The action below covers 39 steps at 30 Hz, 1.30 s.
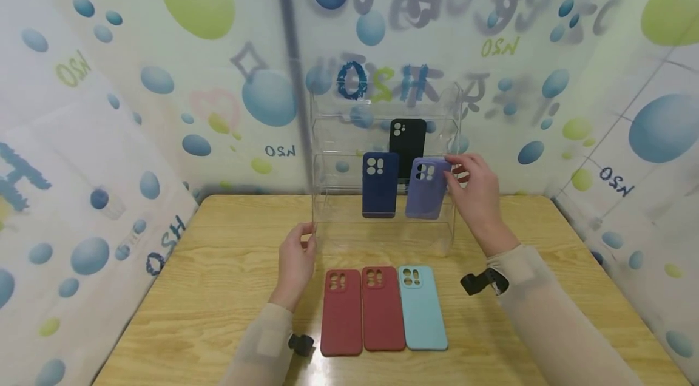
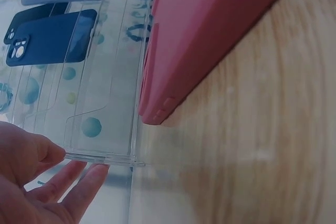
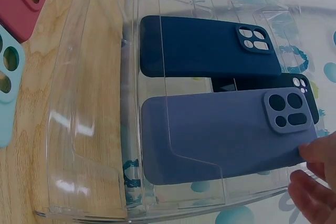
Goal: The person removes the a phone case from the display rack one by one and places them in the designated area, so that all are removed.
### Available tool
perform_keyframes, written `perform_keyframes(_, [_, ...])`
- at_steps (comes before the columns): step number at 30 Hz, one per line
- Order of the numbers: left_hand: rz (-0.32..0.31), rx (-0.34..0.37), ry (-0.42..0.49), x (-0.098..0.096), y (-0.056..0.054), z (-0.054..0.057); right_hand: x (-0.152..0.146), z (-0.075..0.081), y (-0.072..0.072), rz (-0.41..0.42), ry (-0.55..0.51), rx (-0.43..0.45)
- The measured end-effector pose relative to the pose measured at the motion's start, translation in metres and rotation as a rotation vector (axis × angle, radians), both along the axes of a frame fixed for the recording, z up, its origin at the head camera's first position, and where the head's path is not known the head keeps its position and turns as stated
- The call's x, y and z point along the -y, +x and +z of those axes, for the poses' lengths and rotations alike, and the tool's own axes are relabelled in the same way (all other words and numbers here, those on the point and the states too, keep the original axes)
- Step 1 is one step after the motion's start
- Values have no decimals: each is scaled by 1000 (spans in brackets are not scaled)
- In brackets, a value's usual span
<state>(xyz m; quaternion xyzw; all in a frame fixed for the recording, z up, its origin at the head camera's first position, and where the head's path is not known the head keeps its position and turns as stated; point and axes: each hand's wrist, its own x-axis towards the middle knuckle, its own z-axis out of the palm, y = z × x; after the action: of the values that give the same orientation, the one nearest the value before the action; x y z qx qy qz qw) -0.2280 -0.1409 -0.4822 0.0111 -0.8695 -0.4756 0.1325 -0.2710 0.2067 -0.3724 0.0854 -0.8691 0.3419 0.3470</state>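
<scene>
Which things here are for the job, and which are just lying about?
Job, as it looks:
purple case, pinched by the right hand
clear rack, held by the left hand
navy case and black case, on the rack
probably two red cases and light-blue case, before it

Just there:
wooden table
patterned backdrop

The head view is bright, the wrist views dimmer, glare spotting the table (image 1: 229,264).
</scene>
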Motion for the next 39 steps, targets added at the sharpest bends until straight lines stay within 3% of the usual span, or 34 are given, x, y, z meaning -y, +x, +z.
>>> perform_keyframes(14, [0,6,4,1,0,1,-6,6,17,95,7,-44])
perform_keyframes(27, [1,4,5,2,-2,-1,-9,32,43,113,-92,-179])
perform_keyframes(39, [-2,10,3,1,-2,-2,-19,41,70,148,-119,-155])
